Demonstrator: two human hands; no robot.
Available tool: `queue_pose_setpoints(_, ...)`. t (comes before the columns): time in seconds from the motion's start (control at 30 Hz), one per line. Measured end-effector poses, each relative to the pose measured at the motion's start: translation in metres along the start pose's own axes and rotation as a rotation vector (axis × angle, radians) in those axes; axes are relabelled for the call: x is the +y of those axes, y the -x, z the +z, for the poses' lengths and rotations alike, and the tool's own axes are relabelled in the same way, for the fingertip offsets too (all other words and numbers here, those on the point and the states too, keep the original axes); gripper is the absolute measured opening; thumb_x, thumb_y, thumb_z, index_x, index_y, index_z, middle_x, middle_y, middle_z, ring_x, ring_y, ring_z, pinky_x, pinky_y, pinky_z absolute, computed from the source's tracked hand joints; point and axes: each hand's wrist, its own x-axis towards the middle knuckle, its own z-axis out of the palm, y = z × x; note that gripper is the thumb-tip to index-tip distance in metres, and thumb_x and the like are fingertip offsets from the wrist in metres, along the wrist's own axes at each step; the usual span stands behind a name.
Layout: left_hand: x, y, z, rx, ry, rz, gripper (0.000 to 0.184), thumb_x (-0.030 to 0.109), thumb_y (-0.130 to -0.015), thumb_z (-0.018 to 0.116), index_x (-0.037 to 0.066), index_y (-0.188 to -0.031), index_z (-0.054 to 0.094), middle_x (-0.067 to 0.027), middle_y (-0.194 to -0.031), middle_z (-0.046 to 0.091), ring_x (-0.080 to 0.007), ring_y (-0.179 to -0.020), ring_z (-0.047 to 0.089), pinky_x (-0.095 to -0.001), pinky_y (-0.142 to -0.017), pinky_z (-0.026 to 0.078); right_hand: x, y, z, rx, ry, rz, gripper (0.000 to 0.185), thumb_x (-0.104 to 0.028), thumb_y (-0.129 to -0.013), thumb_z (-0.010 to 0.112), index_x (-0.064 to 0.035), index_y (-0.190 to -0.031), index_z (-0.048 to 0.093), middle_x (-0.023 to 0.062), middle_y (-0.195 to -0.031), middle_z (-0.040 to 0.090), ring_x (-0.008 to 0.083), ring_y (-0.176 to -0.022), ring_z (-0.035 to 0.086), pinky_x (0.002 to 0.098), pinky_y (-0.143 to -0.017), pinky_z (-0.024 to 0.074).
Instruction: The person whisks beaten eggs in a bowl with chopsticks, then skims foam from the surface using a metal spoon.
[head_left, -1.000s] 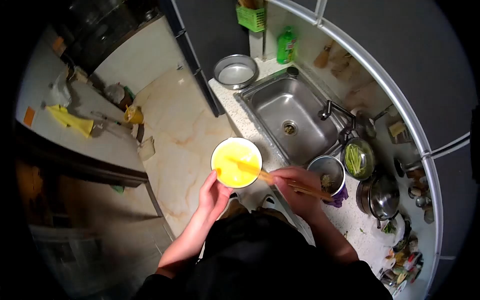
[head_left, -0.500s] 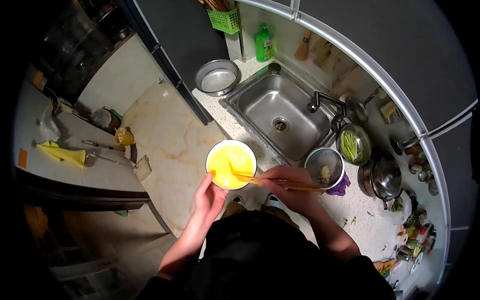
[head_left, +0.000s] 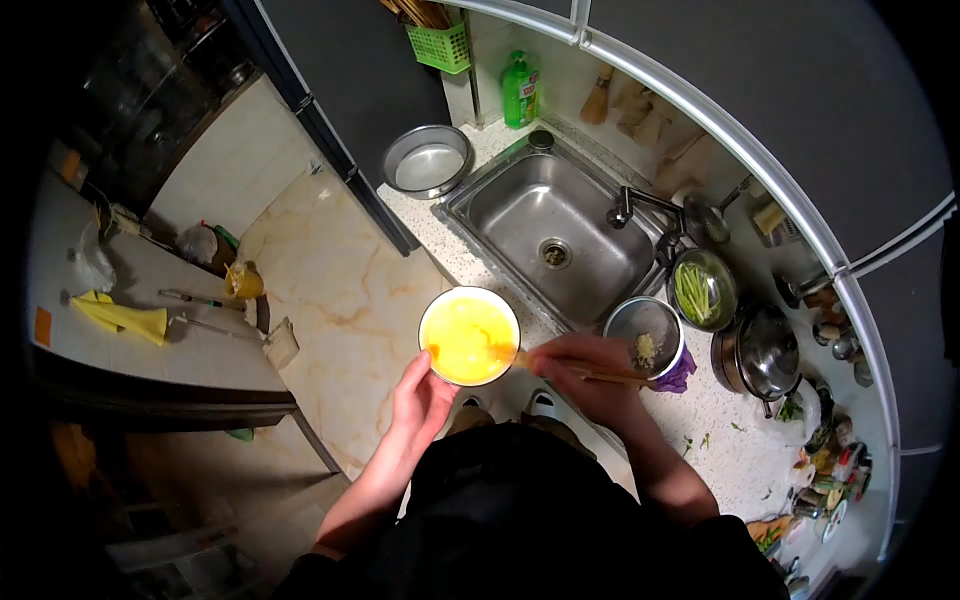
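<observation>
A white bowl with a dark rim [head_left: 428, 362] holds bright yellow liquid [head_left: 462, 335] that looks like beaten egg. My left hand [head_left: 424, 396] grips the bowl from its lower left side, thumb at the rim, and keeps it in the air in front of my body. In my right hand [head_left: 590, 378] is a pair of wooden chopsticks [head_left: 625, 379], their tips dipped into the liquid. The hand and the chopstick tips are blurred by motion. The fingers are closed around the sticks, right of the bowl.
Ahead lies a steel sink [head_left: 510, 215] with a black faucet [head_left: 640, 203]. A round metal pan [head_left: 428, 160] stands at its left. To the right are a bowl with chopped bits [head_left: 645, 335], a bowl of green strips [head_left: 700, 292] and a lidded pot [head_left: 765, 355].
The bowl sits slightly farther right and lower in view. My right hand and the chopsticks have moved a little and are now blurred, still in the liquid.
</observation>
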Motion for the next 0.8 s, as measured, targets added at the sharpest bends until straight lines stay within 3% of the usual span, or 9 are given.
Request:
queue_pose_setpoints(0.2,-0.009,0.002,0.0,0.013,-0.007,0.001,0.053,0.035,-0.097,0.056,0.003,-0.139,0.046,-0.0127,-0.141,0.053,-0.0277,-0.13,0.051,-0.0462,-0.108,0.042,0.003,0.0,-0.007,-0.138,-0.047,0.064,0.011,-0.004,-0.088,0.068,0.001,-0.097,0.071,0.0097,-0.088,0.072,0.0166,-0.082,0.069,0.0277,-0.075,0.054)
queue_pose_setpoints(0.3,-0.011,0.001,0.005,0.028,0.014,0.003,0.054,0.036,-0.097,0.056,0.003,-0.139,0.046,-0.0126,-0.141,0.053,-0.0279,-0.13,0.051,-0.0464,-0.108,0.042,0.0,0.0,-0.007,-0.001,-0.121,0.05,0.011,-0.004,-0.089,0.068,0.0011,-0.098,0.071,0.01,-0.088,0.072,0.016,-0.082,0.069,0.0272,-0.075,0.054)
queue_pose_setpoints(0.37,-0.011,0.004,0.009,0.03,0.015,0.009,0.054,0.037,-0.097,0.056,0.004,-0.139,0.046,-0.0126,-0.141,0.053,-0.028,-0.13,0.051,-0.0466,-0.108,0.042,0.002,-0.002,-0.013,-0.212,-0.094,0.096,0.01,-0.005,-0.09,0.067,0.0018,-0.097,0.071,0.0103,-0.088,0.072,0.0153,-0.081,0.069,0.0265,-0.074,0.0539)
queue_pose_setpoints(0.5,-0.012,0.005,0.01,0.03,0.002,0.008,0.056,0.038,-0.097,0.056,0.004,-0.139,0.046,-0.0128,-0.141,0.053,-0.028,-0.13,0.052,-0.0468,-0.108,0.042,0.003,-0.001,-0.013,-0.01,-0.072,0.04,0.012,-0.011,-0.088,0.07,-0.0014,-0.095,0.072,0.0078,-0.085,0.072,0.0136,-0.079,0.067,0.0278,-0.073,0.0524)
queue_pose_setpoints(0.6,-0.014,0.007,0.008,0.043,-0.026,0.013,0.057,0.038,-0.096,0.057,0.004,-0.139,0.045,-0.013,-0.141,0.054,-0.028,-0.13,0.052,-0.0467,-0.108,0.042,0.001,0.004,-0.013,-0.149,-0.125,0.042,0.009,-0.005,-0.089,0.068,0.0006,-0.095,0.071,0.0088,-0.085,0.071,0.0138,-0.079,0.068,0.0264,-0.072,0.0532)
queue_pose_setpoints(0.8,-0.017,0.01,0.016,0.038,0.006,0.009,0.057,0.038,-0.096,0.057,0.004,-0.14,0.045,-0.0126,-0.141,0.054,-0.028,-0.129,0.052,-0.046,-0.108,0.042,-0.004,0.007,-0.014,-0.074,-0.102,-0.039,0.008,-0.005,-0.088,0.068,-0.0005,-0.094,0.071,0.0081,-0.084,0.071,0.0128,-0.08,0.067,0.0267,-0.073,0.0526)
